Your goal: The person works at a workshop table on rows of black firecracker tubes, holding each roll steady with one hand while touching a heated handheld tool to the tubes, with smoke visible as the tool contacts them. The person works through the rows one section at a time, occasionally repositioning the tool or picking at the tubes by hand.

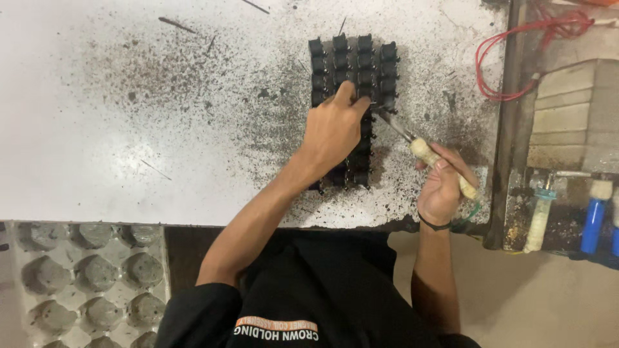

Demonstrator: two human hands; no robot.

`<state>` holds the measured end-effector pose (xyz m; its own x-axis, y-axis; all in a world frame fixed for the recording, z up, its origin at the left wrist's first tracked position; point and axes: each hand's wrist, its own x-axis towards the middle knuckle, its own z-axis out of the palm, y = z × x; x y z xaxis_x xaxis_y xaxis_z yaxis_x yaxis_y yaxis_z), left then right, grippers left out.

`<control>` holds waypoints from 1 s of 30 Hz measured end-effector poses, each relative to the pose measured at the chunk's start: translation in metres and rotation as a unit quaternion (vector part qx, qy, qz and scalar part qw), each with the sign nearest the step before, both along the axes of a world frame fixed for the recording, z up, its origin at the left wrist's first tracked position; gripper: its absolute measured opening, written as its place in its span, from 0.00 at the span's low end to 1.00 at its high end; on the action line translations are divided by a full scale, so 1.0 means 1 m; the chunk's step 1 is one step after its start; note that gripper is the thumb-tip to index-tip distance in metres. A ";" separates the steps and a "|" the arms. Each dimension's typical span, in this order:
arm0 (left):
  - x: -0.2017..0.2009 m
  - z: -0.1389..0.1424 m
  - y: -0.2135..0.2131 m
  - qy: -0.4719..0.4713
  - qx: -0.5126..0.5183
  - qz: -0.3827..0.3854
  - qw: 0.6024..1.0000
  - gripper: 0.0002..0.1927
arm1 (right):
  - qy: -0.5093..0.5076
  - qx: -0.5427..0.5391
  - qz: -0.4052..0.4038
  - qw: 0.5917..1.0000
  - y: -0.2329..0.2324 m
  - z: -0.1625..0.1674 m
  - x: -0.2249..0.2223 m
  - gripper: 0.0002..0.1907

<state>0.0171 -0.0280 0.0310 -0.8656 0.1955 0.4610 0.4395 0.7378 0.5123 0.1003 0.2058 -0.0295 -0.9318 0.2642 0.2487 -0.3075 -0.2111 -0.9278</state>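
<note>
Parts block (353,71): small black pieces packed in rows, lying upper centre of frame on the white, soot-flecked table (97,116). Left hand (332,132) laid over the lower half of the block, fingers curled down onto it, index tip pressing near the middle rows; a pinning press rather than a lift. Right hand (442,190) clenched round the pale wrapped handle of an iron (422,149), centre right of frame, metal tip reaching up-left to the block's right edge, just beside the left fingertips.

To do this well, by judgement: keep the left palm flat and firm so the rows stay aligned; hold the fingertips clear of the tip, since they sit very close to it; bring the tip in low and at a slant, touching one piece at a time; steady the right wrist against the table edge.

Elsewhere: red wire (516,51) looped upper right, grey moulded tray (84,283) lower left, blue-handled tool (592,222) right edge.
</note>
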 end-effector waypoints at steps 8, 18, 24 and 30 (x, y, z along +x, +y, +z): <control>0.000 -0.042 0.003 -0.077 0.016 -0.032 0.996 0.11 | -0.027 -0.002 0.018 0.999 -0.002 0.002 -0.002 0.16; -0.011 -0.030 0.004 -0.090 -0.018 -0.061 0.994 0.05 | -0.059 -0.042 0.022 0.997 0.008 -0.006 -0.006 0.15; -0.009 -0.029 0.007 -0.099 -0.030 -0.060 0.993 0.06 | -0.067 -0.053 0.014 0.996 0.009 -0.011 -0.006 0.13; -0.007 -0.029 0.005 -0.081 0.011 -0.063 0.995 0.05 | -0.061 -0.057 -0.001 0.997 0.009 -0.010 -0.006 0.13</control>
<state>0.0105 -0.0227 0.0020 -0.8981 0.2990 0.3225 0.4382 0.6700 0.5992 0.0946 0.2147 -0.0394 -0.9526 0.2864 0.1027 -0.1952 -0.3163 -0.9284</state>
